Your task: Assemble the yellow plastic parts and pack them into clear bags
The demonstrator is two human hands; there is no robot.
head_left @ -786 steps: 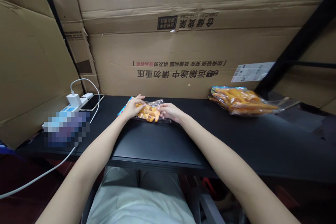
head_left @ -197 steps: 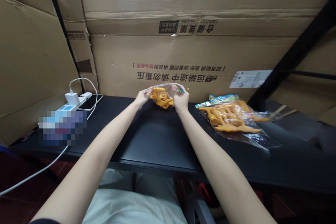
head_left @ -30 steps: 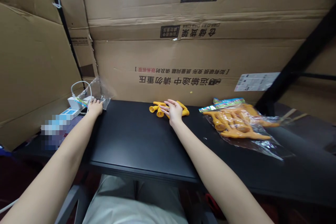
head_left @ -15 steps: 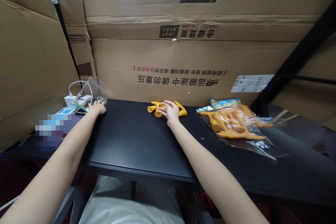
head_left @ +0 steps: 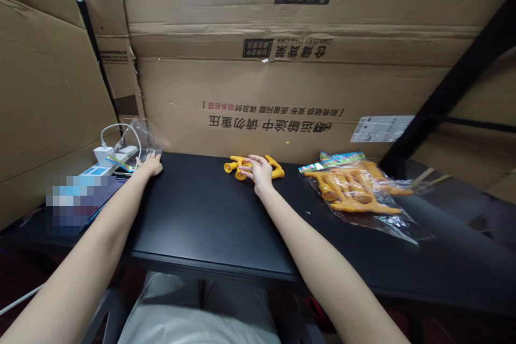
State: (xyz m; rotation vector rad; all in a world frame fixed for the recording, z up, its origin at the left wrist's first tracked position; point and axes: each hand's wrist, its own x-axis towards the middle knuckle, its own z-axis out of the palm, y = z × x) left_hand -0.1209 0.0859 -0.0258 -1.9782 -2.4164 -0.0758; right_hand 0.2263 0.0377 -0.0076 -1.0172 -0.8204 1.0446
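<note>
Several orange-yellow plastic toy pieces (head_left: 277, 172), some with hollow flared ends, lie near the back of the black table. My right hand (head_left: 262, 173) is over them, fingers stretched out to the left and slightly apart; it hides part of the pieces. At the far left, my left hand (head_left: 151, 165) rests beside a crumpled clear plastic bag (head_left: 139, 137) with a colourful header strip. Its fingers look spread and touch the bag's edge, though their tips are partly hidden.
Clear bags with more orange-yellow pieces (head_left: 355, 188) lie on the right of the black table (head_left: 201, 226). A white charger (head_left: 104, 155) with a cable sits on a power strip at the left. Cardboard (head_left: 242, 80) walls the back, and a black post (head_left: 447, 91) slants at the right.
The whole view has shifted slightly. Both hands stay nearly where they were, the right over the orange-yellow pieces and the left by the clear bag.
</note>
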